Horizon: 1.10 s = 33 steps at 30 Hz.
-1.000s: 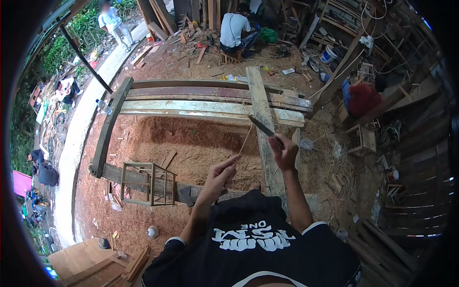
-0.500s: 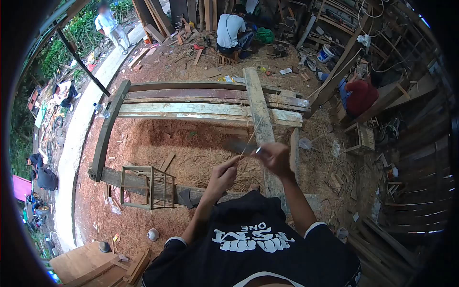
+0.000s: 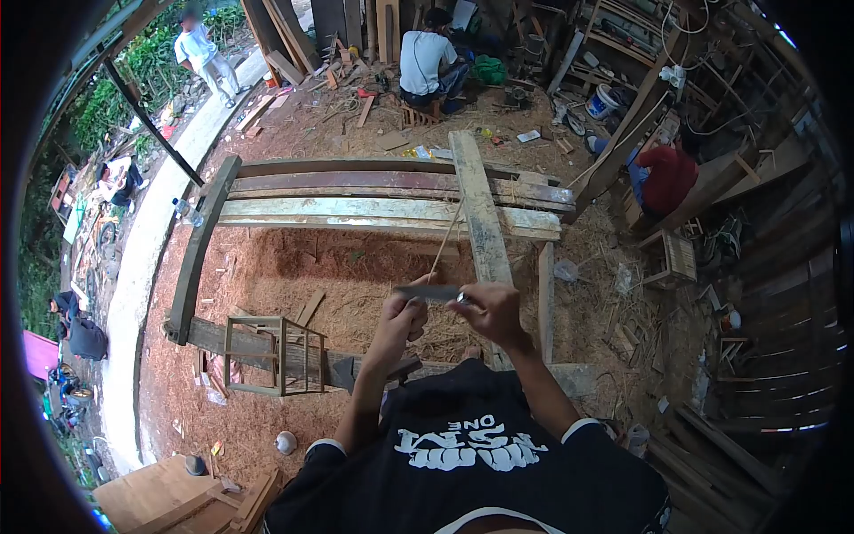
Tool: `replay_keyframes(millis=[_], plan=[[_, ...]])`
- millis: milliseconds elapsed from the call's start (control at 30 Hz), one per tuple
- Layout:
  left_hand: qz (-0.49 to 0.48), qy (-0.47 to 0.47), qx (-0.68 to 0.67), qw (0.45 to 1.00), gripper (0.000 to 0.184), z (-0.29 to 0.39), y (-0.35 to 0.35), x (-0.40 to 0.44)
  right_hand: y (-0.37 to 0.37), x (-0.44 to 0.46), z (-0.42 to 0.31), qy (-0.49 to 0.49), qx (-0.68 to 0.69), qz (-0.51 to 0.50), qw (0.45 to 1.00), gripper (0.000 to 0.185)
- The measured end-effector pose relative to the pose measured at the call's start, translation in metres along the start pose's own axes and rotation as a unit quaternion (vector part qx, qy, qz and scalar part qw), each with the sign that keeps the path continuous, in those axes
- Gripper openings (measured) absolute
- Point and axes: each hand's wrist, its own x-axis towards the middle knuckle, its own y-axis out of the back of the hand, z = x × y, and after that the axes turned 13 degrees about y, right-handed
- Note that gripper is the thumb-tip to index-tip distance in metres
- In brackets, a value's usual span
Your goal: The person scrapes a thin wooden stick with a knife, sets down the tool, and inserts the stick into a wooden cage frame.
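A dark-bladed knife (image 3: 431, 292) lies level, its handle gripped in my right hand (image 3: 492, 311). Its blade reaches leftward to the top of my left hand (image 3: 400, 322), whose fingers are closed on a thin wooden strip (image 3: 445, 242). The strip rises from that hand up toward the bench planks, passing behind or beside the blade; which one is unclear. Both hands are in front of my body, above the shavings on the ground. Just beyond my right hand runs a worn upright plank (image 3: 480, 214) across the bench.
Long planks (image 3: 347, 209) form a bench ahead. A small wooden frame (image 3: 283, 356) stands at left, with a bottle (image 3: 187, 212) on the bench's left beam. One person (image 3: 430, 62) crouches at the back, another (image 3: 667, 178) sits at right, and another (image 3: 205, 53) stands on the path.
The knife has swung from pointing up and away to lying level, its blade now at my left hand. My right hand has moved left and down. The view has shifted slightly.
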Motion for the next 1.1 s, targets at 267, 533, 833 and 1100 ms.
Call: replay_keyframes(millis=[267, 533, 833, 1100], plan=[[-0.044, 0.04, -0.035, 0.998, 0.046, -0.009, -0.002, -0.014, 0.02, 0.017, 0.023, -0.071, -0.068, 0.057, 0.994, 0.048], [-0.049, 0.047, -0.063, 0.996, 0.045, -0.008, -0.004, -0.021, 0.023, 0.008, 0.031, -0.205, -0.052, 0.007, 0.977, 0.038], [-0.061, 0.076, -0.061, 0.993, 0.046, -0.022, -0.002, -0.026, 0.031, 0.013, 0.022, -0.133, 0.019, 0.011, 0.991, 0.036], [-0.07, 0.084, -0.112, 0.988, 0.053, -0.021, -0.006, -0.02, 0.025, 0.01, 0.032, -0.243, -0.029, -0.031, 0.969, 0.036]])
